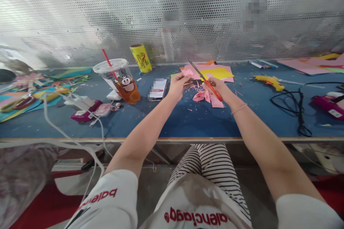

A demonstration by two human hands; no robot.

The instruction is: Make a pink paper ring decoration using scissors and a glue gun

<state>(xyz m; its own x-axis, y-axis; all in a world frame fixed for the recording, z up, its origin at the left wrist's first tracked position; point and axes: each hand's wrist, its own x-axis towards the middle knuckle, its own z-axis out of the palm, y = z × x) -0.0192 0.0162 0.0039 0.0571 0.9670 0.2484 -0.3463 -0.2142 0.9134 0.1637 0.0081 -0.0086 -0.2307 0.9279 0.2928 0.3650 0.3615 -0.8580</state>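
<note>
My left hand [178, 83] pinches a small piece of pink paper [187, 73] above the blue table. In my right hand [216, 88] is a pair of scissors with red handles [214, 89], its blades pointing up and left, close beside the pink piece. Whether the blades touch the paper I cannot tell. Below both hands lie cut pink paper pieces [202, 96] and thin pink scraps. Behind them rests a stack of coloured sheets, with a yellow sheet [218, 73] on top of pink ones.
Left of my hands are a phone [158, 89], a plastic drink cup [124, 82] with a red straw, and a yellow roll [141, 58]. A yellow glue gun [270, 82] and black cable [292, 105] lie right. A perforated metal panel [204, 18] stands behind the table.
</note>
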